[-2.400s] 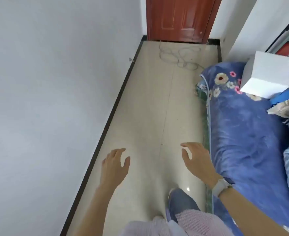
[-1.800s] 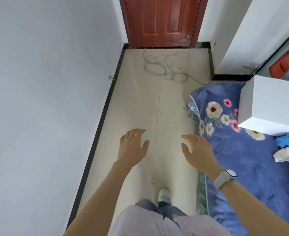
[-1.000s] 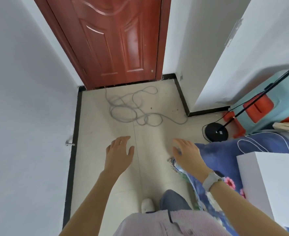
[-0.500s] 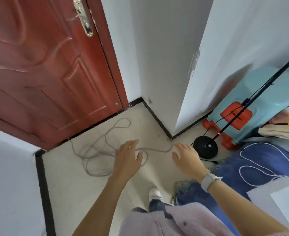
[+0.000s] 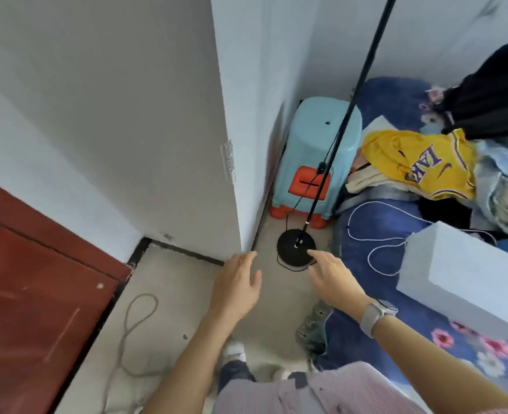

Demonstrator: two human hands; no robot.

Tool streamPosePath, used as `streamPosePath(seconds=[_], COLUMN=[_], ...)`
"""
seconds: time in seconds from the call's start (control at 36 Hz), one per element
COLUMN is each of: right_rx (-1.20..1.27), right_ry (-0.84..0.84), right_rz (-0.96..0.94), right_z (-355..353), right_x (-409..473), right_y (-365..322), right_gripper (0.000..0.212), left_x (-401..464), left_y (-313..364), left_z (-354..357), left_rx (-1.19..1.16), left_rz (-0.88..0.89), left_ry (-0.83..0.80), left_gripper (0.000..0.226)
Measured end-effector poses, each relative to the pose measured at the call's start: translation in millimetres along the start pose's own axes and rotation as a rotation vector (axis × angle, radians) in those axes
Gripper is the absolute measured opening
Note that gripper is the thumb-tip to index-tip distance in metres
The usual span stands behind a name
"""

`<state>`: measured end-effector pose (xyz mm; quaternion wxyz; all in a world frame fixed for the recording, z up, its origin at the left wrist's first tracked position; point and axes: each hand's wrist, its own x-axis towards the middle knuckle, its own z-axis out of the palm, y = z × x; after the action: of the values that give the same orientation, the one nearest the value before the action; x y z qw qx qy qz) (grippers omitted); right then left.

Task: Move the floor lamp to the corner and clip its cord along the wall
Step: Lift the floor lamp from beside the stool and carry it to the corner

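The floor lamp point(image 5: 341, 135) stands untouched in a narrow gap on the floor point(image 5: 184, 297): its round black base point(image 5: 295, 249) sits just beside the skirting of the jutting wall corner point(image 5: 232, 162) and close in front of a pale blue plastic stool point(image 5: 315, 162) with orange feet, while its thin black pole rises, tilted in this view, out of the top edge of the picture. A thin black cord point(image 5: 302, 194) hangs off the pole low down, drops past the stool and loops on the floor around the near edge of the base; no clip is visible on it or on the wall, and where it plugs in cannot be seen. The right hand point(image 5: 332, 274), with a watch at the wrist, reaches toward the base with fingers spread and empty, its fingertips over the near rim of the base, though whether they touch it I cannot tell. The left hand point(image 5: 238, 283) is also open and holds nothing, hovering near the wall corner. To the right lies a blue flowered bed cover point(image 5: 375, 222) carrying a white block point(image 5: 462, 279), a white cable and a yellow jersey point(image 5: 417, 162); a grey rope point(image 5: 133, 327) trails on the floor by the red door point(image 5: 31, 300). By my reading nothing of the task is done yet: the lamp has to be gripped, carried to its corner, and the cord then clipped along the wall.
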<state>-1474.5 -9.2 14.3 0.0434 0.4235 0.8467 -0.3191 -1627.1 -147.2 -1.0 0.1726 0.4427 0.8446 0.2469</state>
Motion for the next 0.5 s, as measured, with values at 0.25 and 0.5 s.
streamPosePath(seconds=[0.25, 0.5], right_rx=[0.239, 0.330], right_ry=[0.249, 0.380], right_rz=[0.251, 0.282], right_z=[-15.6, -65.5], right_x=[2.8, 59.5], right_y=[5.8, 36.2], right_gripper=[0.043, 0.043], left_x=[89.6, 190.8], left_y=[32.1, 90.7], left_z=[-3.3, 8.2], left_rx=[-0.125, -0.267], left_rz=[0.230, 0.244], left_ry=[-0.181, -0.226], left_gripper=[0.040, 0.039])
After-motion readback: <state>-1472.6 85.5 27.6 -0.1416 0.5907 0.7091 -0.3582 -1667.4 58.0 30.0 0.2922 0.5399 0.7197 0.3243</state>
